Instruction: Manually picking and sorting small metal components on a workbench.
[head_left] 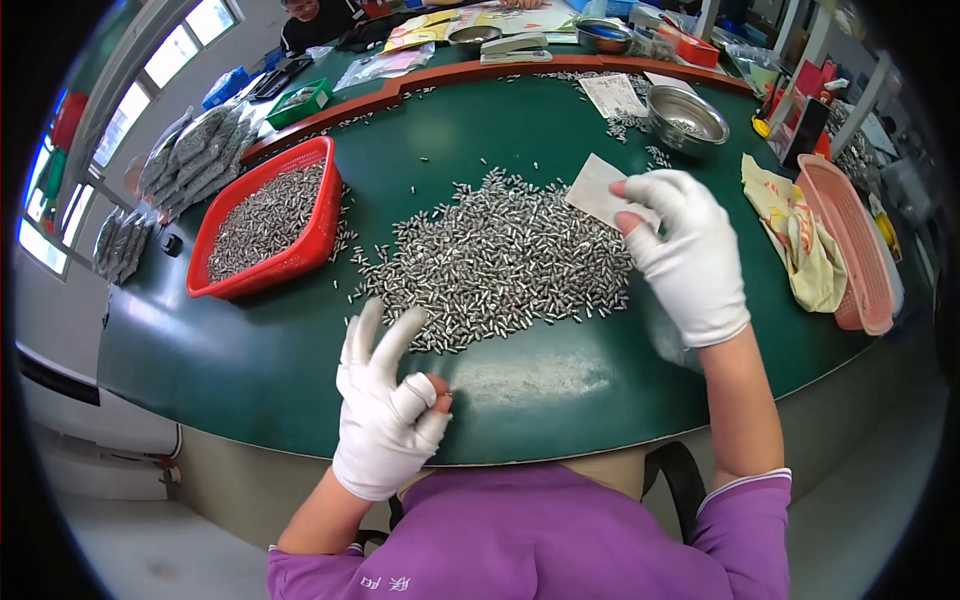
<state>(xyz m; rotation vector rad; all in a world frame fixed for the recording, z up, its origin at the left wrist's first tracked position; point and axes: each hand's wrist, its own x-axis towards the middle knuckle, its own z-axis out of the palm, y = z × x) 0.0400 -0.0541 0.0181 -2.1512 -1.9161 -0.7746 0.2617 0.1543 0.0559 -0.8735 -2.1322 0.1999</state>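
Observation:
A wide heap of small silvery metal pins (500, 260) is spread over the middle of the green table. My left hand (385, 410), in a white glove with bare thumb and index tips, is just in front of the heap's near left edge. Its thumb and index finger are pinched together, and what lies between them is too small to make out; the other fingers stand raised. Over the heap's right side, my gloved right hand (690, 250) grips a pale rectangular card (597, 190) between thumb and fingers.
On the left stands a red plastic basket (328, 215) full of pins, beside stacked filled bags (200, 150). A metal bowl (690, 118) sits at the far right, near a yellow cloth (800, 240) and a pink basket (850, 250). A raised brown ledge (520, 68) borders the table's back.

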